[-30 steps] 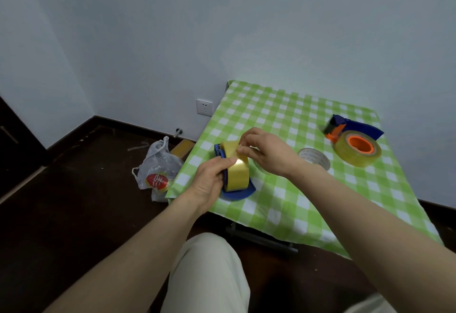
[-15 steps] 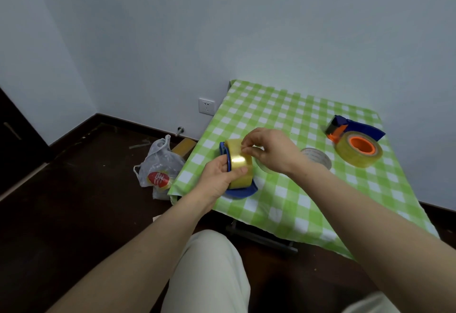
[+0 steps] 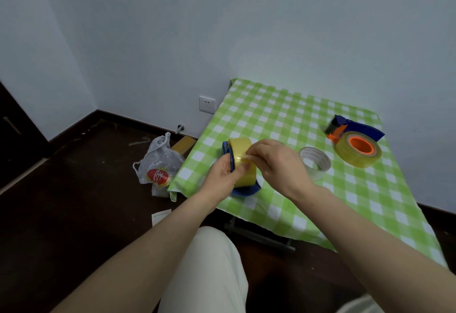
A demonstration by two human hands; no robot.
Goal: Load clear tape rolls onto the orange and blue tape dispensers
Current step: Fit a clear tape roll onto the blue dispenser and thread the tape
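Note:
A blue tape dispenser (image 3: 243, 190) with a yellowish clear tape roll (image 3: 240, 149) on it is held upright over the left part of the checked table. My left hand (image 3: 223, 177) grips the dispenser and roll from the left. My right hand (image 3: 276, 162) pinches at the roll's outer face with thumb and fingertips. At the far right lies the orange and blue dispenser (image 3: 345, 127) with a clear roll (image 3: 357, 149) on its orange hub.
A nearly spent tape core (image 3: 315, 162) lies on the green checked tablecloth (image 3: 271, 120) between the two dispensers. On the dark floor to the left sit a plastic bag (image 3: 158, 164), a cardboard box (image 3: 183, 143) and a paper slip (image 3: 160, 215). My knee is below the table edge.
The roll and blue dispenser have tilted slightly in my left hand. My right fingers have moved from the roll's top edge down onto its outer face.

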